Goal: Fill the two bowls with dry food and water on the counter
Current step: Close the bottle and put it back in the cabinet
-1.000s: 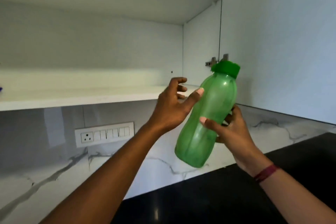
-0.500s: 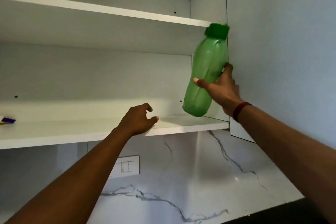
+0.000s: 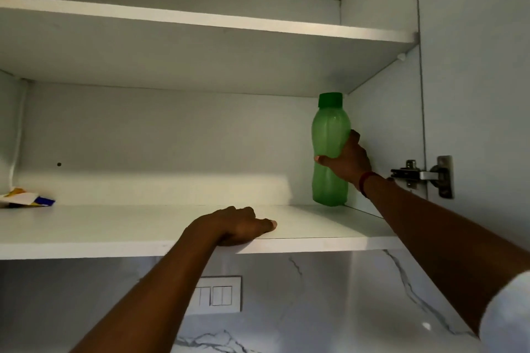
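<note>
Head view: right hand (image 3: 348, 162) grips green bottle (image 3: 329, 149); left hand (image 3: 238, 226) rests on shelf (image 3: 114, 226).

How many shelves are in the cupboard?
2: the lower shelf, where the green bottle stands, and the upper shelf above it. More could be hidden higher up.

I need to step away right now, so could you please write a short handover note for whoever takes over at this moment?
Right hand: closed around the middle of the green bottle, which is upright with its cap on, at the right end of the lower cabinet shelf, base at or just above the board.
Left hand: holds nothing, resting palm down on that shelf's front edge.
A small packet lies at the shelf's far left.
The bowls and the counter are out of view, so I cannot confirm whether either is filled.
Left: let go of the bottle, then check the bowls.
</note>
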